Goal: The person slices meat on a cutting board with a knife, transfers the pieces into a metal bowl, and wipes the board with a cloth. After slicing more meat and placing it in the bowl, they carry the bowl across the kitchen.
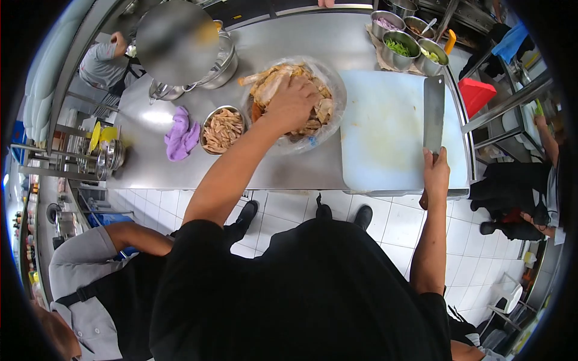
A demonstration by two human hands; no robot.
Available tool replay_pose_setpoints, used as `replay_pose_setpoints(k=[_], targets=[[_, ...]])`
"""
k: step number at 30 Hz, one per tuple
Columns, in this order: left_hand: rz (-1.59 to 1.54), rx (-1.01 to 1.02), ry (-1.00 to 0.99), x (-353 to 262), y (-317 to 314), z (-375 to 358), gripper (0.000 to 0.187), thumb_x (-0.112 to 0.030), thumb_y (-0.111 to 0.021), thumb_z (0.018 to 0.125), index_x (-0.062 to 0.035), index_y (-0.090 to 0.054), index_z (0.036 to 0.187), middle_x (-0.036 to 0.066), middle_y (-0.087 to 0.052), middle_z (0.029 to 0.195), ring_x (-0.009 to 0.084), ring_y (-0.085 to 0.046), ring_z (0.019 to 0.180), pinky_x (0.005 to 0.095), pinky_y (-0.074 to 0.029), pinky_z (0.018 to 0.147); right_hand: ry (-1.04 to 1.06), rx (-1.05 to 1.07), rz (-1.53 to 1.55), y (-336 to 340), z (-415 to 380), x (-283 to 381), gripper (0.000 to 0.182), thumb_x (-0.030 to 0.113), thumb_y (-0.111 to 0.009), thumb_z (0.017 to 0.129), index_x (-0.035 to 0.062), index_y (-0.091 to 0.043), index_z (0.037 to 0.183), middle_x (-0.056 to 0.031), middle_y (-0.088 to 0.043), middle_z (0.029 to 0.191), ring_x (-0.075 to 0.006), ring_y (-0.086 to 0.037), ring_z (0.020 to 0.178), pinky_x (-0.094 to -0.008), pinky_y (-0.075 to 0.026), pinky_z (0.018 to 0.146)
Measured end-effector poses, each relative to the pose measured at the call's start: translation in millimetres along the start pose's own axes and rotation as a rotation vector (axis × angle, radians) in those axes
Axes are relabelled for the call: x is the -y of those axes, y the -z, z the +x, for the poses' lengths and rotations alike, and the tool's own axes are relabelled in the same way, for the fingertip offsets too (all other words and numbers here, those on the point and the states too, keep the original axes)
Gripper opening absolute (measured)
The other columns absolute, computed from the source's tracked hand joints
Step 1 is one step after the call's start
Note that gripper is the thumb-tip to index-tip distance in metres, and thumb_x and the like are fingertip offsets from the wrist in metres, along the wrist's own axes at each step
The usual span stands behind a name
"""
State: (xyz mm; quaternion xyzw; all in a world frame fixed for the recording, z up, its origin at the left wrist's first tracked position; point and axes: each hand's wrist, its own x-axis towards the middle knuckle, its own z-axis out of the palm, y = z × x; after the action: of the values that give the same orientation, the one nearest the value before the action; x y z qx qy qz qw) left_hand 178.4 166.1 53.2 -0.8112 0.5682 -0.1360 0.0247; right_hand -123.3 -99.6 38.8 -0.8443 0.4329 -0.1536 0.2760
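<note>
My left hand reaches into a clear plastic bag full of cooked chicken. Its fingers curl down over the meat, and their tips are partly hidden. In my right hand is the handle of a cleaver. The wide blade lies along the right side of a white cutting board, pointing away from me. Left of the bag stands a round metal bowl of light strips, which look like shredded chicken.
A purple cloth lies on the steel table. Metal bowls with chopped vegetables stand at the back right, near a red object. Larger metal bowls are back left. A person in grey stands close on my left; others work farther off.
</note>
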Motion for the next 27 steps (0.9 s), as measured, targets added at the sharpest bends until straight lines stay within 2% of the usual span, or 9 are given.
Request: replay_pose_setpoints(k=[7,10,13,19,21,22,25,26,27], targets=[[-0.208,0.169,0.008,19.0,14.6,27.9,0.033,-0.023,-0.066,0.084,-0.0142,-0.070,0.115,0.006,-0.062,0.127,0.0247,-0.045,0.136,0.0614,-0.020,0.120,0.019,0.000,0.026,-2.1,1.1,-1.9,0.052,0.035,-0.055,0.102,-0.0059,-0.046,0.133,-0.0283,-0.070,0.098,-0.0465,-0.068,0.095,-0.0483,-0.053,0.080],[-0.269,0.136,0.040,19.5,16.8,34.2,0.033,-0.024,-0.062,0.085,-0.0133,-0.070,0.115,0.009,-0.066,0.119,0.0272,-0.051,0.129,0.0569,-0.027,0.117,0.025,0.004,0.047,0.7,-0.8,-1.4,0.051,0.034,-0.055,0.102,-0.0059,-0.046,0.133,-0.0280,-0.070,0.097,-0.0465,-0.068,0.094,-0.0484,-0.053,0.080],[-0.490,0.138,0.210,26.6,24.4,30.8,0.035,-0.025,-0.064,0.084,-0.0097,-0.069,0.115,0.011,-0.069,0.111,0.0321,-0.061,0.112,0.0473,-0.042,0.107,0.037,0.007,0.057,1.0,2.4,-6.7,0.044,0.031,-0.055,0.101,-0.0048,-0.048,0.126,-0.0288,-0.070,0.097,-0.0471,-0.068,0.093,-0.0493,-0.053,0.078],[-1.161,-0.156,0.627,12.9,39.4,-9.6,0.049,-0.024,-0.070,0.087,-0.0072,-0.059,0.131,0.011,-0.072,0.098,0.0192,-0.068,0.087,0.0338,-0.054,0.082,0.113,0.116,0.137,9.0,8.9,-13.2,0.039,0.026,-0.058,0.100,-0.0040,-0.050,0.123,-0.0306,-0.069,0.099,-0.0487,-0.067,0.096,-0.0505,-0.052,0.080],[-0.881,-0.238,0.781,-4.8,52.5,-26.2,0.058,-0.021,-0.072,0.087,-0.0072,-0.053,0.140,0.012,-0.071,0.100,0.0143,-0.067,0.084,0.0329,-0.055,0.078,0.217,0.166,0.206,-0.9,22.9,-22.1,0.041,0.025,-0.059,0.099,-0.0038,-0.050,0.127,-0.0301,-0.069,0.102,-0.0472,-0.067,0.098,-0.0500,-0.052,0.082],[-1.073,-0.264,0.893,-3.1,27.1,-28.6,0.062,-0.025,-0.072,0.087,-0.0063,-0.052,0.142,0.012,-0.072,0.097,0.0187,-0.069,0.078,0.0332,-0.056,0.074,0.251,0.173,0.247,-5.1,27.7,-46.3,0.042,0.024,-0.060,0.099,-0.0036,-0.049,0.129,-0.0295,-0.069,0.104,-0.0458,-0.068,0.099,-0.0495,-0.052,0.083],[-0.438,-0.268,1.095,-40.4,41.3,-31.4,0.059,-0.031,-0.067,0.089,-0.0055,-0.052,0.140,0.019,-0.068,0.110,0.0305,-0.068,0.089,0.0417,-0.054,0.081,0.358,0.211,0.466,-8.0,34.0,-54.5,0.044,0.021,-0.060,0.099,-0.0040,-0.049,0.133,-0.0248,-0.068,0.104,-0.0359,-0.066,0.095,-0.0432,-0.052,0.086],[-0.368,-0.256,1.120,-48.5,49.2,-34.5,0.059,-0.033,-0.066,0.089,-0.0053,-0.052,0.139,0.021,-0.066,0.114,0.0345,-0.067,0.093,0.0445,-0.054,0.084,0.379,0.229,0.457,-24.4,51.3,-75.1,0.045,0.023,-0.059,0.100,-0.0046,-0.048,0.134,-0.0256,-0.067,0.106,-0.0358,-0.065,0.095,-0.0430,-0.051,0.086],[-0.328,-0.226,1.143,-61.1,60.7,-41.2,0.058,-0.034,-0.064,0.090,-0.0051,-0.053,0.139,0.023,-0.065,0.118,0.0385,-0.067,0.097,0.0473,-0.053,0.086,0.258,0.369,0.408,-11.8,50.7,-57.2,0.047,0.025,-0.059,0.100,-0.0058,-0.048,0.133,-0.0263,-0.066,0.108,-0.0361,-0.065,0.096,-0.0432,-0.051,0.087]])
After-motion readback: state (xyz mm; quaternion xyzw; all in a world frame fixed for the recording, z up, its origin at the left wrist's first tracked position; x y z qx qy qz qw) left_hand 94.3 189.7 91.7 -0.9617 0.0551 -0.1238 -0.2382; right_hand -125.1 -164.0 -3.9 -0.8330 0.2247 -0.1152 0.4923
